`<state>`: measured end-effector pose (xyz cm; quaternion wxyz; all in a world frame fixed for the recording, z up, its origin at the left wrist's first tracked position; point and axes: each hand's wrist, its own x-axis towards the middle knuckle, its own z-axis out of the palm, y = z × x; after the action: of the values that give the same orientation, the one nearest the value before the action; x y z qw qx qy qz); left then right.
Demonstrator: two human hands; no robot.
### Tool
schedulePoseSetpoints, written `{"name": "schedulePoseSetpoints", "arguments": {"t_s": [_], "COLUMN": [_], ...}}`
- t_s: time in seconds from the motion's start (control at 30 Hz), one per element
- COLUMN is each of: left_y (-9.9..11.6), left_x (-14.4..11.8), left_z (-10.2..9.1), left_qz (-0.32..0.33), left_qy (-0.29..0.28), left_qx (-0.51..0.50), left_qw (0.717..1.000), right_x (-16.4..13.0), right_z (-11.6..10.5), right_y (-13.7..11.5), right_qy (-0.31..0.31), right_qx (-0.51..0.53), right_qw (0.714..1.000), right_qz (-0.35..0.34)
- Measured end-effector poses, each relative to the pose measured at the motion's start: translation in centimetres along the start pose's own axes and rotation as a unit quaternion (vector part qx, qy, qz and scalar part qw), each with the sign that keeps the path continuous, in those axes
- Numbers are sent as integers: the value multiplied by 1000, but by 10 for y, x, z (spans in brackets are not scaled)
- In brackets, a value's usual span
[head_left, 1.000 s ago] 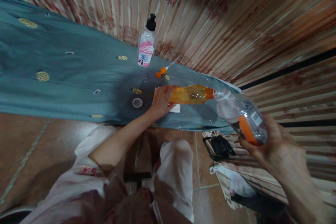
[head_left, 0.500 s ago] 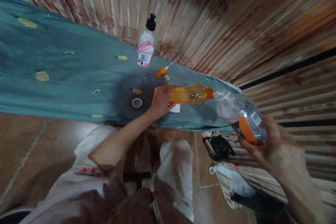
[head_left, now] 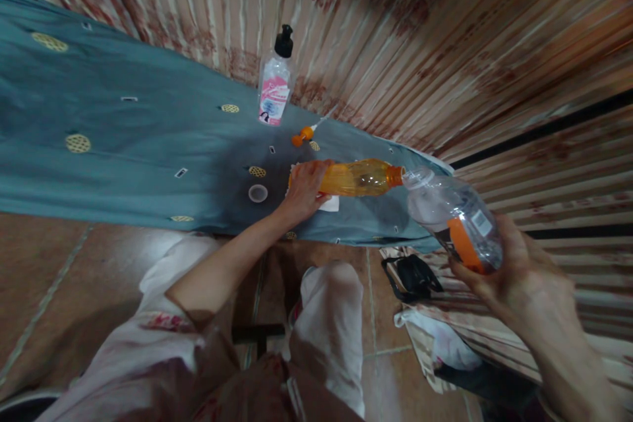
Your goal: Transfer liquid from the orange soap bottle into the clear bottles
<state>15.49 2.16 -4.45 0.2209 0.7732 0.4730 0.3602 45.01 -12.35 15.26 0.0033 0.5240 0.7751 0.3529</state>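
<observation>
Orange plastic bottle (head_left: 359, 178) grasped by my left hand (head_left: 304, 188); my right hand (head_left: 514, 270) grips a tilted clear plastic bottle (head_left: 452, 217), mouths touching.

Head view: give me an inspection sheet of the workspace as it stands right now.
Surface: teal cloth with yellow dots spread over the table.
Job's things: orange bottle tipped sideways, its neck meeting the mouth of the clear bottle, which bears an orange label.
Clutter: pump bottle upright by the wall; orange nozzle cap; white ring; white paper under the orange bottle.
Grippers: left hand grips the orange bottle; right hand holds the clear bottle.
Cables: nothing seen.
Surroundings: striped curtain behind; tiled floor; black bag below the table.
</observation>
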Motion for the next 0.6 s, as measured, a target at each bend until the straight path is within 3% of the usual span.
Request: {"name": "schedulePoseSetpoints", "arguments": {"t_s": [0.6], "left_y": [-1], "left_x": [0], "left_z": [-1], "left_qz": [0], "left_qy": [-4], "left_qx": [-4], "left_qw": [1000], "right_x": [4], "right_z": [-4], "right_y": [-2], "right_qy": [8], "right_qx": [-13], "right_qw": [1000], "right_qz": [-21]}}
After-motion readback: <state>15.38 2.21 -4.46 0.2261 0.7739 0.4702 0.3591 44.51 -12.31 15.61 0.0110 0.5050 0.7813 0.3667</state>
